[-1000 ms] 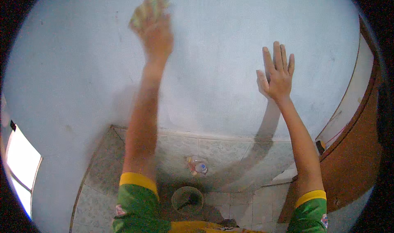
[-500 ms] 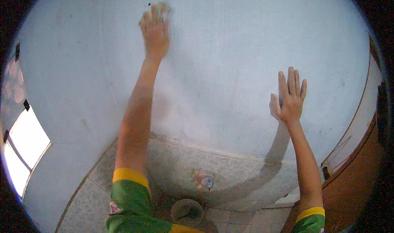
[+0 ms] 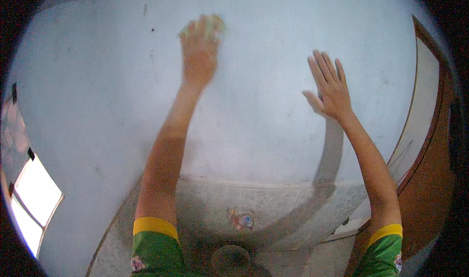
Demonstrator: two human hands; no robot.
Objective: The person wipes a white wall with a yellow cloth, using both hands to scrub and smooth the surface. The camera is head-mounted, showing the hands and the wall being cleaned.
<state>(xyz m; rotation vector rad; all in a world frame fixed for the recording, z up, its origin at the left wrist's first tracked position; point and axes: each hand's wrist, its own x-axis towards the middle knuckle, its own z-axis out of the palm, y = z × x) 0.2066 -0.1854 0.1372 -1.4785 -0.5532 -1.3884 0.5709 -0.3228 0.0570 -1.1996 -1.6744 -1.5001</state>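
Observation:
Against the pale blue wall (image 3: 259,91), my left hand (image 3: 200,57) reaches high with a light yellow-green cloth (image 3: 220,25) under its fingers. The cloth lies flat between the fingers and the wall, its edges showing beyond the fingertips. Motion smears both hand and cloth. Lower and further right, my right hand (image 3: 334,94) is held flat at the wall, fingers stretched out and thumb apart, holding nothing. A small dark spot (image 3: 152,30) marks the wall left of the cloth.
Below the wall lies a grey tiled surface (image 3: 205,191) with a small bottle with a blue cap (image 3: 247,220) on it. A round container (image 3: 231,260) stands at the lower middle. A bright window (image 3: 36,194) is at left, brown wood panelling (image 3: 425,179) at right.
The view has tilted upward. My left hand with the cloth has moved rightward along the wall, away from the dark spot. My right hand is now higher on the wall.

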